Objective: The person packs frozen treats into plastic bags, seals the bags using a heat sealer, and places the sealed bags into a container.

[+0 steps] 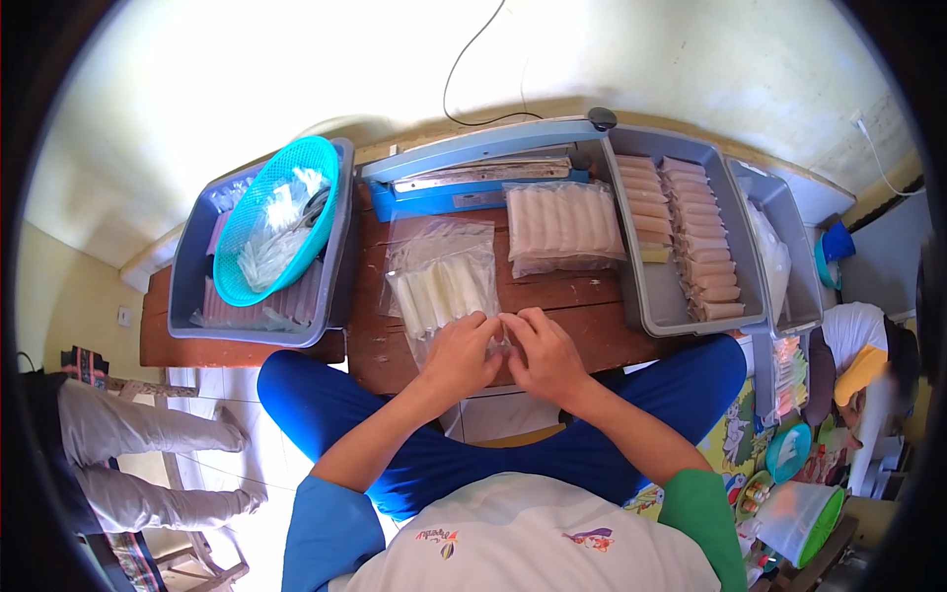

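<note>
Head view has the left hand (460,353) and right hand (546,357) curled together at the near edge of the bag (444,294) on the table (572,292), grip unclear, apparently working its plastic, which calls for keeping that edge straight.

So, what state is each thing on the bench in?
Near bag: part-filled with pale tubes, both hands' fingers at its near end
Far bag: packed with pinkish tubes
Left bin: uncovered, loaded
Turquoise basket: tilted, holding clear plastic
Middle bin: uncovered, rows of tubes inside
Blue sealer: on or off, cannot tell
</note>
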A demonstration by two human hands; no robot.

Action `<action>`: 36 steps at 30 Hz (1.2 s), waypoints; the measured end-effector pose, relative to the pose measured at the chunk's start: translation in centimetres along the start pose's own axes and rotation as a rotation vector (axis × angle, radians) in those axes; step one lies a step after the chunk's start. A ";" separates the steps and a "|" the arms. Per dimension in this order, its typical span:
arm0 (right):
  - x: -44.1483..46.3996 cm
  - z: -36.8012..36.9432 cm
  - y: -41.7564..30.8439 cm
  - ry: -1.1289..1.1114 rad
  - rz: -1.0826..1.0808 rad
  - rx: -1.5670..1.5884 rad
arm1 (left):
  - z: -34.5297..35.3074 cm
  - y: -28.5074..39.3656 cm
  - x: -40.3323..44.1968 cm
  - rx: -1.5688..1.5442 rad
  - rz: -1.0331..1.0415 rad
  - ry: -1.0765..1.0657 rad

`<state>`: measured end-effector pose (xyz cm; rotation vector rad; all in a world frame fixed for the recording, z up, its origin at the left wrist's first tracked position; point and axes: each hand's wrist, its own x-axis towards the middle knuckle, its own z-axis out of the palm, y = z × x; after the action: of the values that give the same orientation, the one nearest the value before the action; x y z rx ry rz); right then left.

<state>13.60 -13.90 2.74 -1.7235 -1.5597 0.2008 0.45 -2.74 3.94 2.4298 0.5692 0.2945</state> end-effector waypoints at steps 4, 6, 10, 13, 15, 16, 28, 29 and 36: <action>-0.2 -3.7 1.6 0.080 0.017 -0.039 | 0.5 2.0 2.9 -0.090 0.124 0.045; -0.2 -5.9 2.8 0.188 -0.015 -0.101 | 0.7 3.3 4.4 -0.108 0.158 0.034; 0.5 -10.8 6.6 0.274 0.076 -0.103 | 1.9 5.6 8.1 -0.163 0.262 0.038; 0.9 -14.3 11.0 0.294 0.238 -0.145 | 3.1 6.8 11.4 -0.204 0.316 0.063; 1.3 -15.4 14.2 0.330 0.360 -0.120 | 4.1 7.4 13.6 -0.209 0.339 0.074; 1.4 -15.8 15.1 0.337 0.369 -0.119 | 4.7 7.7 14.6 -0.207 0.353 0.082; 1.8 -17.4 21.2 -0.165 0.654 -0.294 | 11.7 10.2 23.9 0.218 0.540 -0.060; 1.7 -17.3 21.7 -0.198 0.635 -0.322 | 11.7 10.6 24.3 0.347 0.479 -0.165; 2.2 -17.9 22.4 -0.303 0.737 -0.345 | 11.3 12.2 26.3 0.537 0.401 -0.336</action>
<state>41.97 -18.29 1.59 -2.5931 -1.1250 0.6098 31.42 -5.11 4.46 3.0181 -0.0031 -0.1313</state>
